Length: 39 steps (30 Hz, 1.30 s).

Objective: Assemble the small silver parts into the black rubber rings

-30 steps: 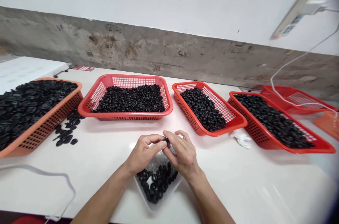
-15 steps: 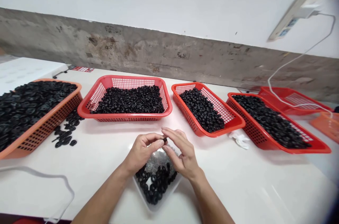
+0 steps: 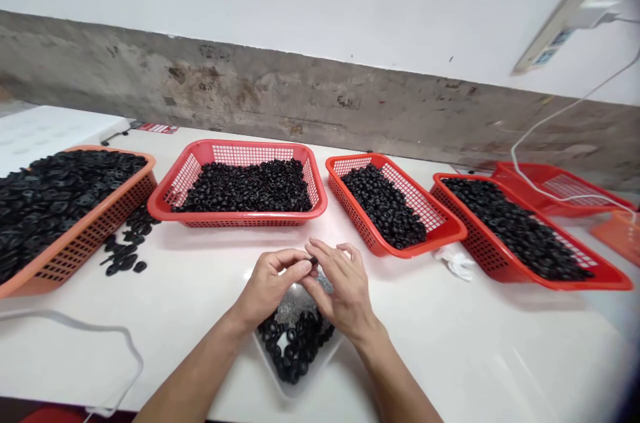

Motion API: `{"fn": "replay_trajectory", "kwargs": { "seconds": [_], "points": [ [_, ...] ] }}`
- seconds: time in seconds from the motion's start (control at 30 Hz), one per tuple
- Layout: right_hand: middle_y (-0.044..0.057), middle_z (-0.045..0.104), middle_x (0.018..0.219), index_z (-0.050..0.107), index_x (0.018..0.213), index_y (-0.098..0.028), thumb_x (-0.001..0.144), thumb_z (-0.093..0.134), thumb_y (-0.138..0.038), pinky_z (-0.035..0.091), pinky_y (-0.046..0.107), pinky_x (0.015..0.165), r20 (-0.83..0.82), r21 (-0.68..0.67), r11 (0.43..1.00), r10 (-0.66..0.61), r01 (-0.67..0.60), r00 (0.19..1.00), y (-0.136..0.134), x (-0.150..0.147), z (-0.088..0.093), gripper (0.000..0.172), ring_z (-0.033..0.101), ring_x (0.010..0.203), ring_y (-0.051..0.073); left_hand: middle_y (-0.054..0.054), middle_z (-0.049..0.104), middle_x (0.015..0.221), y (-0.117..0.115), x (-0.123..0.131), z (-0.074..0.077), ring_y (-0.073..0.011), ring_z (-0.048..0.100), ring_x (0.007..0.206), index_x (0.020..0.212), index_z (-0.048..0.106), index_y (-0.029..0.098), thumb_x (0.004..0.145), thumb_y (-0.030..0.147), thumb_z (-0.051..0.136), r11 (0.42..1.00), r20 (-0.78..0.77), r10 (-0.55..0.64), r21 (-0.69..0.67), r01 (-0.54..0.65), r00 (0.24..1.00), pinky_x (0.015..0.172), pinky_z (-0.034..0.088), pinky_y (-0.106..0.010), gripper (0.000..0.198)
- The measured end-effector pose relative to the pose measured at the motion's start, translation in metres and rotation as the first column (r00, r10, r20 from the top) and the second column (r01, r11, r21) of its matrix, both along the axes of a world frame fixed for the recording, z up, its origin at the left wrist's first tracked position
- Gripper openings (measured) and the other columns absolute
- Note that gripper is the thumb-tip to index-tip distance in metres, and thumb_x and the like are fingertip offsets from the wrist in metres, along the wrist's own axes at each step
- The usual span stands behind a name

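Between the fingertips of both hands sits a small black part (image 3: 313,260), mostly covered, its exact kind too small to make out. My left hand (image 3: 273,282) pinches it from the left with thumb and forefinger. From the right, my right hand (image 3: 344,284) closes thumb and fingers on the same part. Just below the hands stands a clear plastic tray (image 3: 286,388), turned cornerwise. In its near corner lie black ring-shaped parts (image 3: 295,351); small clear pieces (image 3: 295,306) fill the area behind them, partly hidden by the hands.
Behind the hands stand a red basket (image 3: 237,217) and a narrower red basket (image 3: 440,240) of black parts. Another red basket (image 3: 607,280) is farther right, an orange basket (image 3: 75,256) at left. Loose black parts (image 3: 125,256), crumpled tissue (image 3: 456,262) and a white cable (image 3: 125,336) lie on the table.
My right hand's fingers have closed in on the small black part, which is now more covered. My left hand keeps its pinch. The view has shifted slightly.
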State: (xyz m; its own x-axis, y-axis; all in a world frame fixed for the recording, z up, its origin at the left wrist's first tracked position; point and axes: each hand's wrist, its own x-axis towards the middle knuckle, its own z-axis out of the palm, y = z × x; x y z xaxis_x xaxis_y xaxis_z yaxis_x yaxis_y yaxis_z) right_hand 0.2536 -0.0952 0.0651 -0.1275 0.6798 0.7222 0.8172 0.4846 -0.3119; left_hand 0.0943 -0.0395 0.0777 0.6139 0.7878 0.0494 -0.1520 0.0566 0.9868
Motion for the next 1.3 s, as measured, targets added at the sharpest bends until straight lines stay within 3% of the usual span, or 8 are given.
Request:
{"fn": "replay_trajectory", "kwargs": {
  "seconds": [0.2, 0.6, 0.7, 0.83, 1.03, 1.3],
  "points": [
    [0.016, 0.072, 0.116, 0.056, 0.127, -0.016, 0.094, 0.057, -0.023, 0.039, 0.046, 0.096, 0.112, 0.077, 0.991, -0.120, 0.111, 0.987, 0.001, -0.003, -0.002, 0.034, 0.071, 0.096, 0.024, -0.003, 0.072, 0.087, -0.002, 0.003, -0.003, -0.0166, 0.061, 0.084, 0.102, 0.076, 0.016, 0.092, 0.029, 0.061, 0.996, -0.065, 0.023, 0.090, -0.017, 0.998, 0.082, 0.048, -0.025, 0.023],
    [0.017, 0.074, 0.108, 0.053, 0.131, -0.015, 0.092, 0.061, -0.020, 0.045, 0.050, 0.101, 0.146, 0.155, 0.984, -0.107, 0.084, 0.983, 0.002, -0.001, -0.007, 0.041, 0.073, 0.092, 0.023, -0.004, 0.071, 0.086, -0.003, 0.004, -0.003, -0.0177, 0.061, 0.083, 0.099, 0.076, 0.015, 0.092, 0.031, 0.059, 0.991, -0.153, 0.044, 0.135, -0.024, 0.987, 0.081, 0.047, -0.027, 0.025],
    [0.014, 0.074, 0.110, 0.052, 0.132, -0.018, 0.091, 0.061, -0.019, 0.041, 0.052, 0.103, 0.081, 0.083, 0.995, -0.060, 0.053, 0.995, 0.001, 0.000, -0.005, 0.042, 0.072, 0.096, 0.024, -0.003, 0.070, 0.083, -0.003, 0.005, -0.003, -0.0166, 0.060, 0.080, 0.096, 0.076, 0.015, 0.091, 0.031, 0.060, 0.993, -0.137, 0.050, 0.114, -0.034, 0.989, 0.079, 0.046, -0.026, 0.023],
    [0.010, 0.072, 0.117, 0.051, 0.136, -0.023, 0.091, 0.060, -0.019, 0.040, 0.051, 0.105, -0.109, -0.086, 0.992, 0.082, -0.092, 0.991, -0.002, 0.004, 0.002, 0.047, 0.071, 0.100, 0.023, -0.002, 0.067, 0.080, -0.001, 0.004, -0.002, -0.0155, 0.059, 0.079, 0.089, 0.074, 0.014, 0.089, 0.031, 0.062, 0.998, -0.063, 0.063, 0.006, -0.062, 0.996, 0.077, 0.046, -0.025, 0.021],
    [0.006, 0.073, 0.115, 0.068, 0.114, -0.027, 0.095, 0.056, -0.015, 0.052, 0.040, 0.092, -0.451, -0.190, 0.955, 0.123, -0.229, 0.884, -0.001, 0.007, 0.007, 0.025, 0.068, 0.106, 0.021, -0.003, 0.069, 0.080, 0.002, 0.002, -0.002, -0.0161, 0.061, 0.080, 0.094, 0.076, 0.014, 0.089, 0.031, 0.063, 1.000, -0.023, 0.026, -0.009, -0.026, 0.999, 0.079, 0.046, -0.025, 0.022],
    [0.008, 0.073, 0.112, 0.070, 0.109, -0.026, 0.094, 0.058, -0.013, 0.052, 0.040, 0.086, -0.380, -0.091, 0.981, 0.127, -0.173, 0.916, 0.004, 0.007, 0.003, 0.023, 0.069, 0.093, 0.021, -0.005, 0.073, 0.087, 0.002, 0.003, -0.007, -0.0181, 0.064, 0.083, 0.105, 0.076, 0.015, 0.090, 0.032, 0.062, 0.997, -0.083, 0.064, 0.053, -0.060, 0.995, 0.082, 0.048, -0.028, 0.026]
  ]
}}
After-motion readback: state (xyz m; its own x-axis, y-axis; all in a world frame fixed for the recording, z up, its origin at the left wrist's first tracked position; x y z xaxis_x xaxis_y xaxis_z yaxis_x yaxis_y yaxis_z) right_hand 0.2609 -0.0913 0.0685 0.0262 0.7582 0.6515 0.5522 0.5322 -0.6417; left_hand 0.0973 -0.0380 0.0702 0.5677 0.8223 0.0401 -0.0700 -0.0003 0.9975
